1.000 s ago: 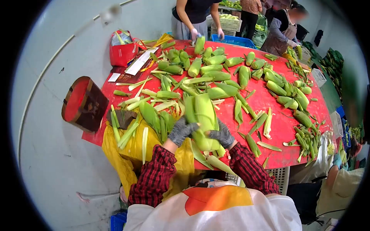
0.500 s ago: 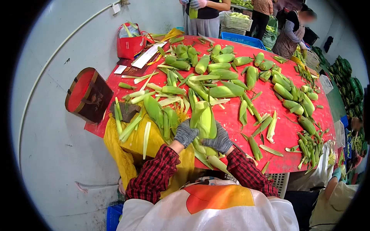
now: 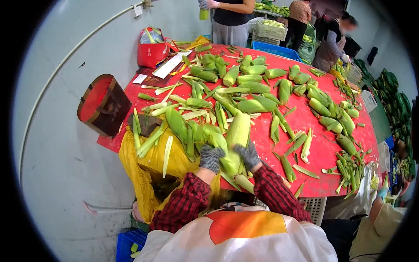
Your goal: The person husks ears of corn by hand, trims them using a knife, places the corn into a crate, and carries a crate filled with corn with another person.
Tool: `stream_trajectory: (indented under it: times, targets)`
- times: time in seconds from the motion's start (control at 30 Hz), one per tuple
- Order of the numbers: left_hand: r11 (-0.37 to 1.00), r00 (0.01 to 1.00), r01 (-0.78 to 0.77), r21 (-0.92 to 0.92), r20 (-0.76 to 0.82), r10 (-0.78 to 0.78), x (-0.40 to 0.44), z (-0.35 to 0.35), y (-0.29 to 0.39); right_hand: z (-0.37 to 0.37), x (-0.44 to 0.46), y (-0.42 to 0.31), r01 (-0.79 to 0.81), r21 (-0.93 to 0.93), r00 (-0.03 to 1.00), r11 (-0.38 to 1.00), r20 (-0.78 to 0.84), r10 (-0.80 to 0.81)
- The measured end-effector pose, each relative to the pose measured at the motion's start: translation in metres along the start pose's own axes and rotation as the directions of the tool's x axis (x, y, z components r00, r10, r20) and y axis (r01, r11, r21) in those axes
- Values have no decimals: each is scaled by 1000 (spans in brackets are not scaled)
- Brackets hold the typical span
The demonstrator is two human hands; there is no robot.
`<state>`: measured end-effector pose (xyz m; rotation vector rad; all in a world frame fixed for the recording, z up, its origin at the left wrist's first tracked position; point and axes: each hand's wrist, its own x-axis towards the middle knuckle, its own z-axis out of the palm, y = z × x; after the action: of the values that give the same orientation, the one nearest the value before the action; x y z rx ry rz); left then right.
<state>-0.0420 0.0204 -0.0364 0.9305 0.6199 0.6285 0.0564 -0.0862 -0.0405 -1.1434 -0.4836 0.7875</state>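
A pale green ear of corn (image 3: 238,129) stands tilted at the near edge of the red table, tip pointing away from me. My right hand (image 3: 248,155), in a grey knit glove, is closed around the ear's lower right side. On the other side, my gloved left hand (image 3: 211,158) is closed on a wide green husk leaf (image 3: 214,136) that is folded away from the ear to the left. The left fingertips are partly hidden by the leaf. Beneath the hands lie another ear (image 3: 244,183) and loose husk.
Several husk-covered ears (image 3: 255,104) and peeled strips lie across the red table (image 3: 325,153). A yellow sack (image 3: 131,159) hangs at the near left, beside a brown bucket-like bag (image 3: 104,105). A red bag (image 3: 152,50) sits behind. Co-workers stand at the far side; another is at right.
The wide leaf that covered the ear's front has been pulled to the left, baring paler husk. My right hand has moved slightly up and left around the ear.
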Motion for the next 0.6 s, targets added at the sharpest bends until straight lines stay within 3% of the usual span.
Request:
stream_trajectory:
  times: [0.07, 0.13, 0.2, 0.23, 0.27, 0.3, 0.33, 0.37, 0.4, 0.43, 0.5, 0.53, 0.6]
  targets:
    - [971, 991, -20, -239, 120, 50, 3, -16, -9, 2, 10, -6, 31, 9, 981, 999, -194, -29]
    - [793, 978, 40, -608, 186, 94, 11, -56, -9, -12, 30, -15, 71, 345, 906, 936, -415, 84]
    - [870, 993, 59, -489, -58, -100, -14, -96, 41, -35, 39, -26, 181, 635, 938, 751, -341, 63]
    - [895, 965, 99, -435, -177, -193, -27, -115, 66, -29, 39, -36, 186, 556, 939, 810, -344, 21]
    - [994, 950, 107, -14, -294, -107, -33, -151, 60, -24, 34, -43, 190, 466, 937, 864, -350, -17]
    - [896, 915, 194, 400, -404, -18, -40, -186, 55, -22, 33, -35, 126, 412, 965, 903, -261, -16]
    - [895, 909, 200, 400, -416, -17, -46, -185, 60, -29, 43, -14, 58, 304, 979, 951, -203, 6]
    - [448, 912, 399, 800, -397, -102, -51, -179, 68, -7, 32, -18, 81, 190, 992, 979, -110, -61]
    - [-172, 888, 395, 903, -423, -179, -51, -176, 75, 21, 23, -23, 128, 76, 992, 989, -7, -128]
    - [-236, 957, 271, 933, -288, -44, -48, -198, 61, 38, 21, -21, 164, 19, 984, 986, 74, -165]
    - [259, 986, 88, 962, -120, 112, -49, -169, 94, 68, 14, -22, 193, -100, 951, 976, 262, -162]
    - [729, 960, -236, 642, 38, 277, -38, -165, 80, 72, 18, -7, 108, -150, 942, 983, 332, -53]
    - [828, 963, -265, 494, 183, 199, -55, -98, 121, 98, 13, -5, 207, -195, 883, 959, 459, -97]
